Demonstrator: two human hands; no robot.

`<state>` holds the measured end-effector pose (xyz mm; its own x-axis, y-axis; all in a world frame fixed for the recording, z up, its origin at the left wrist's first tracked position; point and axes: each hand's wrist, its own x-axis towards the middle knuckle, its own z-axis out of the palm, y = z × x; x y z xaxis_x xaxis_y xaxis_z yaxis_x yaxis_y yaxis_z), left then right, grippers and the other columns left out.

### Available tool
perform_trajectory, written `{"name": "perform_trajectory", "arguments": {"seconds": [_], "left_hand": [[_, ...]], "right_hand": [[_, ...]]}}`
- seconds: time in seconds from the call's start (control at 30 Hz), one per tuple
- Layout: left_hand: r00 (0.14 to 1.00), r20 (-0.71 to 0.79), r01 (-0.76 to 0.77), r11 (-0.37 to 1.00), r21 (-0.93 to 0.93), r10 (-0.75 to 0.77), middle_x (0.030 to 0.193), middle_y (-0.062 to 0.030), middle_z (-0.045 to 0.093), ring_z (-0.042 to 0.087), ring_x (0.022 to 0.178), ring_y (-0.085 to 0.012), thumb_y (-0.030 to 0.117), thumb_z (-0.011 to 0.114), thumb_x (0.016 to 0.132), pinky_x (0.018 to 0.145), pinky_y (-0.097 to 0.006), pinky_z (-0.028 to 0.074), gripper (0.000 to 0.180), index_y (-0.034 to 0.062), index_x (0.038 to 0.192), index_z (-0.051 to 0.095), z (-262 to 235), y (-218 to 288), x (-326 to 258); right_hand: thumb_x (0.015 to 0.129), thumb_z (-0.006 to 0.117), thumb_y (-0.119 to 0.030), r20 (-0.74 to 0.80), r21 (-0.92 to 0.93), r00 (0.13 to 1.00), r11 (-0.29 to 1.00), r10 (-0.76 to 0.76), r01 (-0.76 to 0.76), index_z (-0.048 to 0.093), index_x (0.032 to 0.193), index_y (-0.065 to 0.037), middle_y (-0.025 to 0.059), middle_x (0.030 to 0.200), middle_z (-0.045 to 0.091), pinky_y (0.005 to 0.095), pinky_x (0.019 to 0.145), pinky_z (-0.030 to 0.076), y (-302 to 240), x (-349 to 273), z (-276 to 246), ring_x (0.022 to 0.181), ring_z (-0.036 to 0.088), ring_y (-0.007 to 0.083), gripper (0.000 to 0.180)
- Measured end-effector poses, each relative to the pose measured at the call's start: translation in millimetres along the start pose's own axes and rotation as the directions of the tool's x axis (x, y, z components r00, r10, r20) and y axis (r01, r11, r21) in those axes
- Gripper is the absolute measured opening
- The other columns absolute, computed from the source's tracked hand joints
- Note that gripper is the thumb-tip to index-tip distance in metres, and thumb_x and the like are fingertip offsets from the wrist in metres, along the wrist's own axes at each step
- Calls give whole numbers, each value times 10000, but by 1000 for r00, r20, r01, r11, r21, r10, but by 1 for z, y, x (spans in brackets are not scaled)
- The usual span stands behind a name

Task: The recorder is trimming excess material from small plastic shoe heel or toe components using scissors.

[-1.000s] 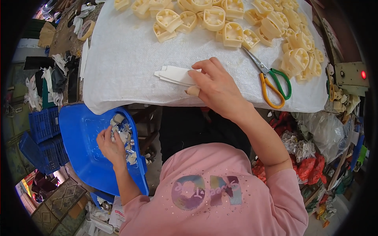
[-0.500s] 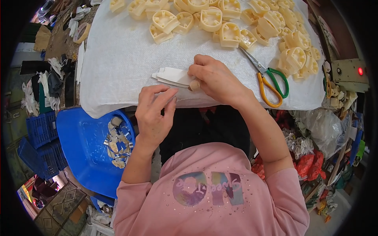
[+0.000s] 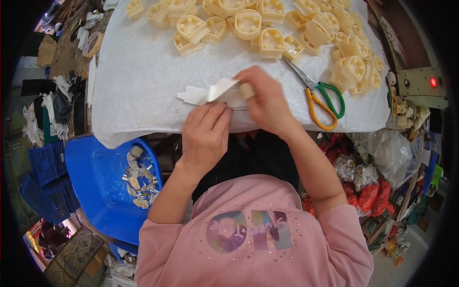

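Observation:
A small stack of flat white strips (image 3: 193, 95) lies near the front edge of the cloth-covered table. My right hand (image 3: 268, 98), blurred by motion, pinches one end of the top white strip (image 3: 221, 89), which bends upward off the others. A tan band (image 3: 247, 91) wraps one of its digits. With its fingers pressed together, my left hand (image 3: 206, 129) grips at the near side of the strips; its thumb is mostly hidden. Scissors (image 3: 316, 88) with one green and one orange handle lie right of my right hand, blades parted slightly.
Many cream-coloured moulded plastic pieces (image 3: 247, 25) are heaped across the table's far side and right. Below left stands a blue basin (image 3: 103, 191) holding shiny metal-and-tan pieces (image 3: 138, 177). A tape roll (image 3: 93, 44) sits far left. Plastic bags (image 3: 375, 196) crowd the lower right.
My left hand has moved right and its fingers have closed at the strips. My right hand has shifted slightly right, and one strip now bends up. The view has shifted slightly.

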<state>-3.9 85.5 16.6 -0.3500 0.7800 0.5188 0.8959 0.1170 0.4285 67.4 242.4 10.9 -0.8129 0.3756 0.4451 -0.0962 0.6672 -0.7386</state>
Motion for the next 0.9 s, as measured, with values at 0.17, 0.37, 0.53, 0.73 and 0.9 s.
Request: {"name": "perform_trajectory", "arguments": {"seconds": [0.17,0.37,0.53,0.73,0.9], "left_hand": [[995,97,-15,1000,-18,16,944,-114,614,588,853,-293,-32,654,659,776,-397,468,307,33,958,643,-9,-7,6],[976,193,146,957,-251,-98,883,-148,622,599,782,-277,58,635,739,714,-353,477,299,11,1035,619,-26,1,39],[837,458,547,422,-723,-298,740,-74,571,539,625,-116,319,388,980,556,-246,411,415,-52,1017,571,-3,35,39],[691,477,505,-110,-856,-543,835,-149,606,572,613,-156,215,288,994,484,-238,473,442,-76,1316,371,-3,24,41],[724,419,355,-225,-908,-548,864,-169,606,593,710,-168,179,321,992,550,-249,492,419,-71,1326,364,-1,21,40]], "right_hand": [[877,542,-39,-490,367,780,904,389,-220,554,955,-10,78,893,604,235,687,449,4,-10,-80,776,546,101,84],[721,628,53,-375,-303,903,948,-210,94,536,863,-51,114,950,608,266,676,461,-25,-12,-101,735,554,193,199],[602,644,-52,-5,-291,950,909,-312,297,543,739,-45,92,933,581,363,654,441,-47,-10,-52,785,531,269,171],[678,577,71,31,81,1000,997,1,-3,577,1118,-62,135,1117,569,382,861,466,-1,7,-72,1066,538,295,460],[660,522,114,82,-441,996,894,-44,76,516,1245,-71,169,1294,494,393,945,440,58,31,-67,1180,477,335,613]]}}
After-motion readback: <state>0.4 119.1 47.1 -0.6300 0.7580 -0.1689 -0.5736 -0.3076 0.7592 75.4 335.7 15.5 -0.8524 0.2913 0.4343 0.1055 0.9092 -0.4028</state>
